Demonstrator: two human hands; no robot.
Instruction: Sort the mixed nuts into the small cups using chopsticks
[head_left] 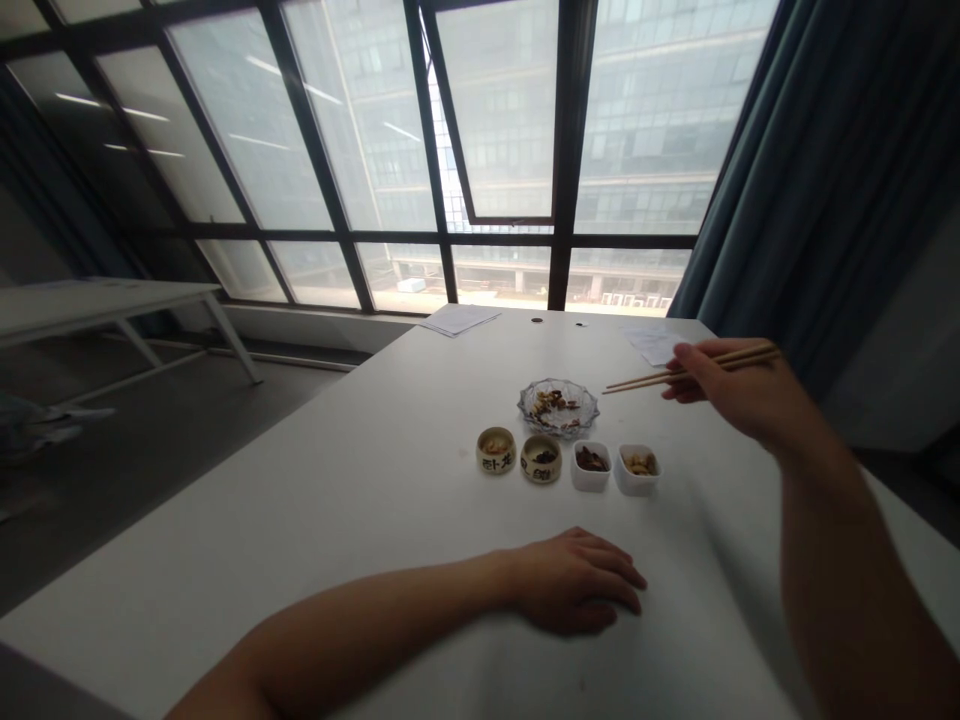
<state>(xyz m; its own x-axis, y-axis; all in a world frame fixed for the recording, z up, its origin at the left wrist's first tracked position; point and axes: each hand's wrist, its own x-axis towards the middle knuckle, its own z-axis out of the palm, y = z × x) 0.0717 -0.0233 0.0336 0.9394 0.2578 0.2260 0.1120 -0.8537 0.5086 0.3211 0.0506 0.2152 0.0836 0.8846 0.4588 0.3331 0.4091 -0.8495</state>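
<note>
Now holding chopsticks (637, 383) in the right hand (709, 385), tips just right of the glass dish (586, 414); resting the left hand (577, 585), relaxed and without object, on the bench (390, 480). Better to pinch gently, tips even.

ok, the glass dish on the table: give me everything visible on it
The glass dish looks clear, with a scalloped rim and patterned walls. It sits upright on the white table, behind a row of four small containers; whether it touches them is unclear. Mixed brown and yellowish pieces lie inside, mostly left and middle. The chopsticks have their tips just right of its rim, apparently not touching.
</note>
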